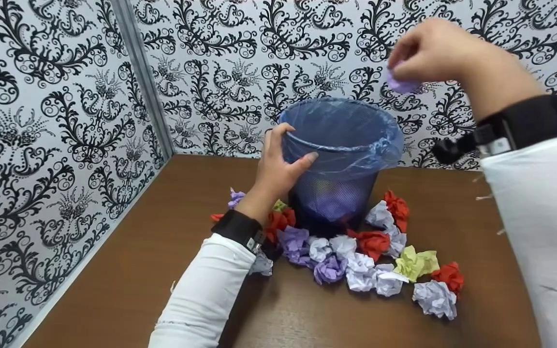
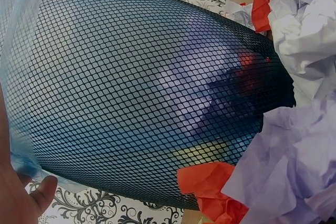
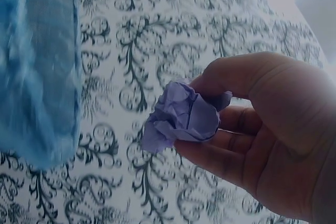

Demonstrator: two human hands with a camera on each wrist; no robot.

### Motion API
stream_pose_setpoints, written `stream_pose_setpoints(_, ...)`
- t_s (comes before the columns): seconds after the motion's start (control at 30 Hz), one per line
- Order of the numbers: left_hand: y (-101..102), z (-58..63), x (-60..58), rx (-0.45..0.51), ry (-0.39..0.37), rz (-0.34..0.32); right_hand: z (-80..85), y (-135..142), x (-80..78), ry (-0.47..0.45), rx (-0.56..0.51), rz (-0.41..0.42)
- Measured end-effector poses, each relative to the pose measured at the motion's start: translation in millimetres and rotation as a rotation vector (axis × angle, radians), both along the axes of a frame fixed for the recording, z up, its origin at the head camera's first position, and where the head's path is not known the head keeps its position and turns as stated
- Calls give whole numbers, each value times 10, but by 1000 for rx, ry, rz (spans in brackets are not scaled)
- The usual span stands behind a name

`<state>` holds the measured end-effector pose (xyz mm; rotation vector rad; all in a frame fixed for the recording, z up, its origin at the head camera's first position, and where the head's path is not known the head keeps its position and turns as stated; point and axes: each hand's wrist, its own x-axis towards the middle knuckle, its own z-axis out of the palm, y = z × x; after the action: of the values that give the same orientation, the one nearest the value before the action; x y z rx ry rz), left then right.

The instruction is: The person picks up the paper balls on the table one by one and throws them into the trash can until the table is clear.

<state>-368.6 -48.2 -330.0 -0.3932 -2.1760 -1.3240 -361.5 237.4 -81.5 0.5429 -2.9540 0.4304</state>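
A dark mesh waste bin (image 1: 329,198), lined with a blue plastic bag (image 1: 389,145), stands on the table. My left hand (image 1: 278,162) holds the bin by its left rim, thumb at the front and fingers at the side. Above and to the right of the bin, my right hand (image 1: 433,53) pinches a crumpled purple paper ball (image 3: 181,116) between thumb and fingers. Through the mesh in the left wrist view, purple paper (image 2: 194,82), red paper (image 2: 252,72) and yellow paper (image 2: 202,153) show low inside the bin.
Several crumpled paper balls lie around the bin's foot and in front of it, among them a white ball (image 1: 435,299), a yellow ball (image 1: 415,263) and a red ball (image 1: 448,277). Patterned wall panels (image 1: 230,82) rise behind and at the left of the brown table (image 1: 128,270).
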Motion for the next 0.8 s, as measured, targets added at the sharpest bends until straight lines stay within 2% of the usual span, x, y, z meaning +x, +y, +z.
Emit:
stream_pose_setpoints(0.13, 2, 0, 2, -5, -3, 13, 36, -245, 11, 20, -17, 21)
stream_pose_setpoints(0.3, 2, 11, 5, -14, -19, 17, -20, -461, 0, 39, -33, 59)
stream_pose_setpoints(0.7, -3, 5, 8, -20, -7, 15, -188, -776, -27, 74, -65, 144)
stream_pose_setpoints(0.8, -2, 6, 10, -20, -1, 15, -219, -812, -10, 38, -61, 180)
